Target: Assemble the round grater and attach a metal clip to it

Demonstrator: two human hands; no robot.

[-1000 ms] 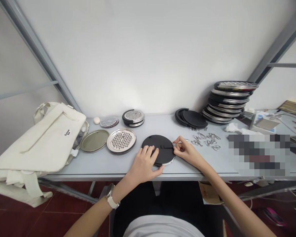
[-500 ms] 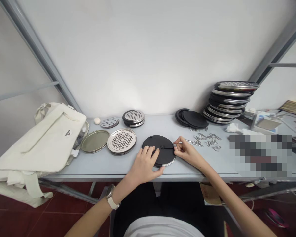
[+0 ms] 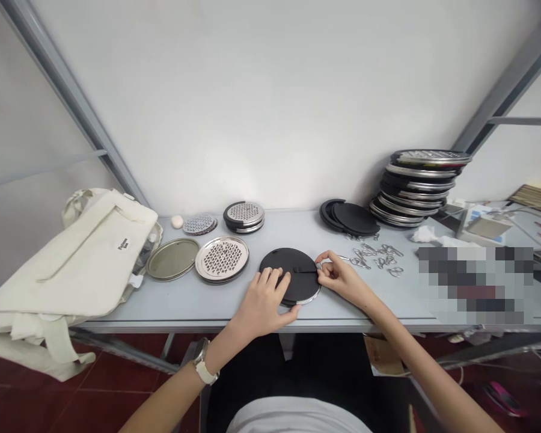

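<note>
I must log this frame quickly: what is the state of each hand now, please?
Left hand: open, fingers flat on the black disc.
Right hand: fingertips pinched at the disc's right edge, on a small metal ring, it seems.

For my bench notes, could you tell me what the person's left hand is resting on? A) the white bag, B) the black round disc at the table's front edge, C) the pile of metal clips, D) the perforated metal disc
B: the left hand lies flat on the black round disc, while the right hand pinches at its right rim.
</note>
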